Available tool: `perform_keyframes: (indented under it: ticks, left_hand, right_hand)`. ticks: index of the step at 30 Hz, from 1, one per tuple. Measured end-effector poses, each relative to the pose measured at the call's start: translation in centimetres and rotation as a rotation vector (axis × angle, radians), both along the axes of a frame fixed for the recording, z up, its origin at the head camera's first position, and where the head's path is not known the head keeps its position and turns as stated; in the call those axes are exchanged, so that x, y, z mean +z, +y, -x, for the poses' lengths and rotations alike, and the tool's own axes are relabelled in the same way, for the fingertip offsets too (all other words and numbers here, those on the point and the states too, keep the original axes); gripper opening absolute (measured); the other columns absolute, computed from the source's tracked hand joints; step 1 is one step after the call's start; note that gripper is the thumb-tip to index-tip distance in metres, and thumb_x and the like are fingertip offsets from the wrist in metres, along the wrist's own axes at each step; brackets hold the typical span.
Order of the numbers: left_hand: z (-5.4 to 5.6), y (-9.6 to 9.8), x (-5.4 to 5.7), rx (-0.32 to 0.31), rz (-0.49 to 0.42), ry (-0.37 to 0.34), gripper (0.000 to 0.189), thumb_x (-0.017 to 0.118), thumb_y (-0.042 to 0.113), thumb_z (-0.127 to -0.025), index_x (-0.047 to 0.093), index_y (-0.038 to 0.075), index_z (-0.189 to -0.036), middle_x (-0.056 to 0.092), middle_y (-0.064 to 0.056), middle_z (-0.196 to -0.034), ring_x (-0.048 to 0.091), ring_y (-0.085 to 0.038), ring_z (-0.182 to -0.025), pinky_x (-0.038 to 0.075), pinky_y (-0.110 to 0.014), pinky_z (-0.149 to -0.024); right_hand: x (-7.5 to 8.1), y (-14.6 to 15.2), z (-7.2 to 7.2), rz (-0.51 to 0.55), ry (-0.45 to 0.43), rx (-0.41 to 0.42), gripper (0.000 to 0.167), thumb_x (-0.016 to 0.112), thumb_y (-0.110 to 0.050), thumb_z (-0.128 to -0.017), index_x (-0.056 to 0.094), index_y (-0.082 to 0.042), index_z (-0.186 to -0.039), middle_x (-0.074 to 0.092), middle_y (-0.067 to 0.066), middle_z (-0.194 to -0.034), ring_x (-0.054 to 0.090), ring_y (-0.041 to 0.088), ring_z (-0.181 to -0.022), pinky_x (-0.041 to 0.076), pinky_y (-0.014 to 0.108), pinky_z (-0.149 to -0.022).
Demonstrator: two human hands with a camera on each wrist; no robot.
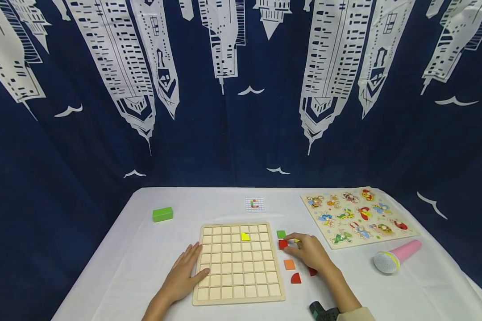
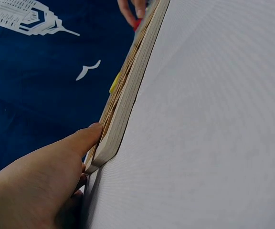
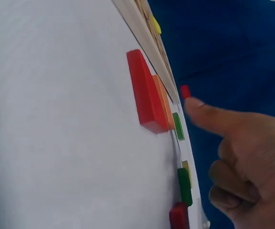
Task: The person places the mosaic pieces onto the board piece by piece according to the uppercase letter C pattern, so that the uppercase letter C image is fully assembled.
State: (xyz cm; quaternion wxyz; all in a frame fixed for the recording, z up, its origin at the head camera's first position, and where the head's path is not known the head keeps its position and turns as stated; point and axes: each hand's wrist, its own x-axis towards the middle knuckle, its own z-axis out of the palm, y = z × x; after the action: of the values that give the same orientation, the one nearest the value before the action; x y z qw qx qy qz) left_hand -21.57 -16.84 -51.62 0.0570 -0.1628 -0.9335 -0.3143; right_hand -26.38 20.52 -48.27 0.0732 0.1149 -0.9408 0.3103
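Observation:
A wooden grid board [image 1: 238, 301] lies on the white table with a yellow piece [image 1: 245, 236] in one upper cell. My left hand [image 1: 184, 274] rests along the board's left edge, thumb on the rim and fingers extended. Right of the board, my right hand [image 1: 309, 252] pinches a small red block [image 1: 282, 244]. In the right wrist view that red block [image 3: 185, 91] shows at the thumb tip, raised above the table. Close by lie a green square [image 1: 280, 234], an orange square [image 1: 289, 264] and a red quarter-round piece [image 1: 296, 278]. Another red piece [image 1: 312, 271] is partly behind the right wrist.
A small pattern card [image 1: 255, 204] lies behind the board, and a green block [image 1: 162, 214] sits at the back left. To the right are an insect puzzle board [image 1: 357, 216] and a pink toy microphone [image 1: 397, 257]. A dark blue printed cloth [image 1: 233, 133] hangs behind the table.

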Motion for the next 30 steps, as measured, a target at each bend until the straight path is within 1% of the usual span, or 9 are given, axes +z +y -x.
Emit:
perform_keyframes:
  ticks: [6,10,14,17,21,23,27,29,30]
  left_hand:
    - [0.0,-0.1,0.1,0.006,-0.002,0.006,0.079,0.053,0.053,-0.088,0.027,0.004,-0.145,0.024,-0.011,-0.15,0.014,-0.028,-0.139,0.01,-0.046,-0.111]
    - [-0.1,-0.1,0.1,0.005,0.001,0.005,0.079,0.053,0.053,-0.088,0.027,0.004,-0.145,0.024,-0.011,-0.149,0.014,-0.027,-0.139,0.01,-0.046,-0.111]
    - [-0.2,0.0,0.1,0.002,-0.003,0.024,0.078,0.054,0.051,-0.088,0.029,0.002,-0.144,0.027,-0.013,-0.148,0.017,-0.029,-0.138,0.011,-0.048,-0.11]
    - [-0.3,0.1,0.2,0.007,-0.005,0.014,0.077,0.054,0.051,-0.088,0.03,0.002,-0.143,0.027,-0.013,-0.148,0.017,-0.03,-0.138,0.012,-0.048,-0.11]
    - [-0.3,0.1,0.3,0.015,0.0,-0.029,0.078,0.053,0.051,-0.088,0.028,0.003,-0.144,0.025,-0.013,-0.149,0.015,-0.029,-0.138,0.01,-0.047,-0.111]
    - [-0.3,0.1,0.4,0.012,0.0,-0.031,0.078,0.053,0.051,-0.088,0.028,0.003,-0.144,0.025,-0.013,-0.149,0.015,-0.03,-0.138,0.01,-0.048,-0.111]
    - [-0.5,0.2,0.6,0.01,-0.003,-0.02,0.076,0.054,0.049,-0.089,0.029,0.002,-0.143,0.026,-0.015,-0.148,0.016,-0.032,-0.138,0.011,-0.049,-0.11]
    - [-0.5,0.2,0.6,0.01,-0.003,-0.02,0.076,0.054,0.049,-0.089,0.029,0.002,-0.143,0.026,-0.015,-0.148,0.016,-0.032,-0.138,0.011,-0.049,-0.11]
    - [-0.5,0.1,0.6,0.01,-0.002,-0.021,0.076,0.054,0.049,-0.089,0.029,0.002,-0.143,0.026,-0.015,-0.148,0.016,-0.032,-0.138,0.011,-0.049,-0.11]
  right_hand:
    - [1.9,-2.8,0.5,0.024,0.056,0.04,0.03,0.078,-0.028,-0.074,0.07,-0.017,-0.101,0.023,-0.009,-0.048,0.018,0.007,-0.047,0.018,0.021,-0.045]
    - [3.2,-5.2,1.1,0.051,0.131,0.063,0.03,0.077,-0.026,-0.075,0.07,-0.016,-0.102,0.021,-0.01,-0.046,0.016,0.006,-0.045,0.017,0.021,-0.043]
    - [3.9,-7.8,1.8,0.089,0.201,0.069,0.03,0.077,-0.024,-0.076,0.069,-0.014,-0.103,0.02,-0.01,-0.045,0.014,0.005,-0.043,0.014,0.02,-0.04]
    - [3.6,-9.6,2.4,0.103,0.209,0.072,0.029,0.076,-0.023,-0.076,0.069,-0.014,-0.103,0.021,-0.011,-0.044,0.015,0.004,-0.042,0.015,0.019,-0.038]
    - [2.7,-11.3,2.9,0.104,0.161,0.107,0.029,0.074,-0.025,-0.078,0.069,-0.014,-0.104,0.024,-0.011,-0.044,0.016,0.003,-0.041,0.015,0.017,-0.037]
    - [2.1,-11.8,2.9,0.112,0.118,0.13,0.029,0.074,-0.026,-0.078,0.069,-0.013,-0.104,0.024,-0.01,-0.045,0.016,0.003,-0.041,0.015,0.017,-0.037]
    - [1.3,-12.5,3.0,0.101,0.065,0.161,0.027,0.073,-0.025,-0.079,0.07,-0.012,-0.103,0.025,-0.009,-0.046,0.017,0.005,-0.043,0.016,0.018,-0.038]
    - [1.0,-12.6,3.1,0.096,0.051,0.163,0.026,0.074,-0.024,-0.079,0.07,-0.012,-0.102,0.03,-0.009,-0.047,0.02,0.006,-0.044,0.018,0.019,-0.039]
    - [0.9,-12.6,3.1,0.088,0.051,0.162,0.025,0.074,-0.023,-0.079,0.071,-0.013,-0.101,0.035,-0.009,-0.049,0.023,0.005,-0.045,0.021,0.019,-0.04]
